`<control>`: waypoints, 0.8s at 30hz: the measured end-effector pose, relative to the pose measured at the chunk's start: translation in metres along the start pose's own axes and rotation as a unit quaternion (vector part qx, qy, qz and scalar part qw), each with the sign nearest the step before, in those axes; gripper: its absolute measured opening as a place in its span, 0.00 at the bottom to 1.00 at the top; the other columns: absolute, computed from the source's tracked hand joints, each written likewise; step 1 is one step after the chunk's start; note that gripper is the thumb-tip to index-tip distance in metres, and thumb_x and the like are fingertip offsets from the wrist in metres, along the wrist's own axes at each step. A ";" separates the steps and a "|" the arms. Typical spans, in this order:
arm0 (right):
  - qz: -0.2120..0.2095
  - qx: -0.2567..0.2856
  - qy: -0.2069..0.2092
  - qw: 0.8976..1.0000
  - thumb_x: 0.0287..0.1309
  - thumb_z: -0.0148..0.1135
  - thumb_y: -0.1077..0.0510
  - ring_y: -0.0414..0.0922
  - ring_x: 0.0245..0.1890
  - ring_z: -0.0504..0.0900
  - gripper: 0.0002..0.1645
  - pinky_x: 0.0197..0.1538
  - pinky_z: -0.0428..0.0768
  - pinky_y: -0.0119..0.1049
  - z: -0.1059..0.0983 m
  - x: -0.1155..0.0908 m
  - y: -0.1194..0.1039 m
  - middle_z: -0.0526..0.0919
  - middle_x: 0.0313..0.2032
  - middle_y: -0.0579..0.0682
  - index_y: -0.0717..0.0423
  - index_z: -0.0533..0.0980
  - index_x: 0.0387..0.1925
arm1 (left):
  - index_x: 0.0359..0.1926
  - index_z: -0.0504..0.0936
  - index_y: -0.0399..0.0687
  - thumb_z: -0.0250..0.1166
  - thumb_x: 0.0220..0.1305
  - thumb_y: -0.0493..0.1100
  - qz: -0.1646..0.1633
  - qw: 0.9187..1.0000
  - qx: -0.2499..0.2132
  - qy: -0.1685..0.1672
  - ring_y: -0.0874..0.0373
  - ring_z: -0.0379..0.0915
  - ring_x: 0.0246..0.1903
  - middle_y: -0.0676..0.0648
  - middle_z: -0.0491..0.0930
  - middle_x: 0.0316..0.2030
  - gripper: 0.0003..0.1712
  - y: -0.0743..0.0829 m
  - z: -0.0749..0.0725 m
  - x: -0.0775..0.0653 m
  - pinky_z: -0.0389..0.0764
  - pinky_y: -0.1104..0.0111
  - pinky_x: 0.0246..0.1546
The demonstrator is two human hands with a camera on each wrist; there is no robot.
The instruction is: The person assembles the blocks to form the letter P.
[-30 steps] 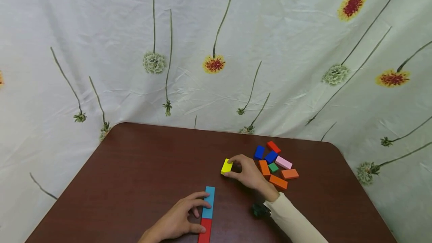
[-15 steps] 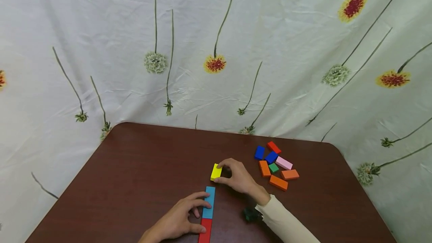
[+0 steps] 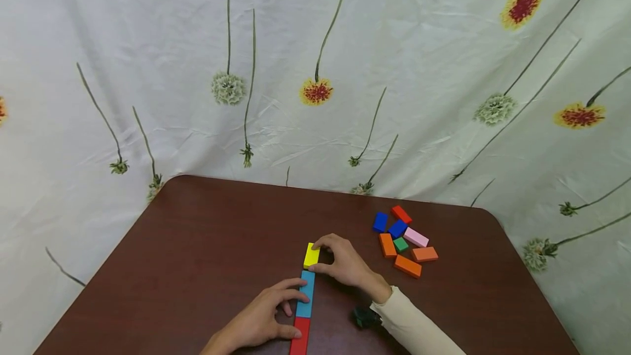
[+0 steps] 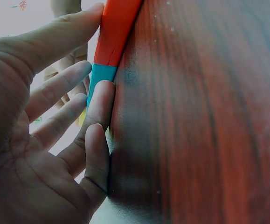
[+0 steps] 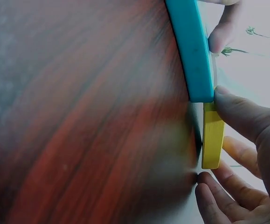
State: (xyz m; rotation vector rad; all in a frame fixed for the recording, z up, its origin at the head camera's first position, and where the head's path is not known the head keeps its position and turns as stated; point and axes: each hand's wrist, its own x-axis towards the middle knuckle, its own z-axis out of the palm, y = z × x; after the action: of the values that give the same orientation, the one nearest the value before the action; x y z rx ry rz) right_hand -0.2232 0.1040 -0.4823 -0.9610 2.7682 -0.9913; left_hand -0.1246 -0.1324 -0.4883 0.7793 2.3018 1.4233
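Observation:
A yellow block (image 3: 311, 255) is pinched lengthwise between the thumb and a finger of my right hand (image 3: 344, 263). It stands at the far end of a light blue block (image 3: 305, 302). In the right wrist view the yellow block (image 5: 212, 140) sits a little out of line with the blue block (image 5: 190, 51); I cannot tell whether they touch. A red block (image 3: 300, 338) continues the row toward me, cut off by the lower frame edge. My left hand (image 3: 258, 316) lies along the row's left side, fingertips on the blue block and thumb on the red one.
At the right of the brown table (image 3: 222, 234) lies a loose group: blue blocks (image 3: 380, 222), a red block (image 3: 401, 214), a pink block (image 3: 416, 237), a green block (image 3: 401, 244) and several orange blocks (image 3: 407, 266). A flowered cloth (image 3: 276, 59) hangs behind the table.
My right hand has carried the yellow block left and toward me, from near the loose group to the far end of the blue block. The left hand has stayed in place.

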 end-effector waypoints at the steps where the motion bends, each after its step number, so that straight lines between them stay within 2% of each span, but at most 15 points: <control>1: 0.000 0.000 -0.001 1.000 0.57 0.73 0.46 0.47 0.49 0.79 0.26 0.55 0.80 0.41 0.000 0.000 0.000 0.80 0.52 0.51 0.55 0.79 0.52 | 0.54 0.83 0.50 0.76 0.56 0.49 0.001 1.000 0.001 -0.001 0.66 0.71 0.36 0.42 0.67 0.69 0.24 0.000 0.000 0.000 0.74 0.74 0.37; 10: -0.004 0.008 -0.010 1.000 0.58 0.72 0.46 0.48 0.49 0.78 0.25 0.55 0.79 0.43 0.000 -0.001 -0.003 0.79 0.53 0.51 0.54 0.78 0.52 | 0.54 0.83 0.51 0.76 0.56 0.49 -0.008 1.000 0.003 -0.002 0.66 0.71 0.36 0.42 0.67 0.70 0.24 0.001 0.000 0.001 0.74 0.74 0.35; 19: -0.008 -0.004 -0.010 1.000 0.59 0.72 0.47 0.47 0.50 0.79 0.24 0.56 0.79 0.43 0.002 -0.003 -0.002 0.79 0.54 0.50 0.54 0.78 0.52 | 0.54 0.83 0.51 0.76 0.57 0.50 -0.003 1.000 -0.001 -0.001 0.65 0.71 0.37 0.41 0.66 0.69 0.24 0.000 0.001 0.000 0.75 0.73 0.36; 24: -0.005 0.007 -0.011 1.000 0.60 0.71 0.47 0.48 0.50 0.79 0.26 0.56 0.79 0.43 0.000 -0.003 -0.002 0.79 0.54 0.50 0.55 0.77 0.55 | 0.54 0.83 0.51 0.76 0.57 0.50 0.003 1.000 0.005 0.002 0.66 0.71 0.37 0.41 0.67 0.69 0.25 -0.001 0.000 0.000 0.74 0.73 0.37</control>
State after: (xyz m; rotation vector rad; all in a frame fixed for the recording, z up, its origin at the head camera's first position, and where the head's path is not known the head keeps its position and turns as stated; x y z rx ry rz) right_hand -0.2195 0.1040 -0.4816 -0.9796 2.7386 -0.9942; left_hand -0.1249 -0.1323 -0.4895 0.7891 2.3136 1.4172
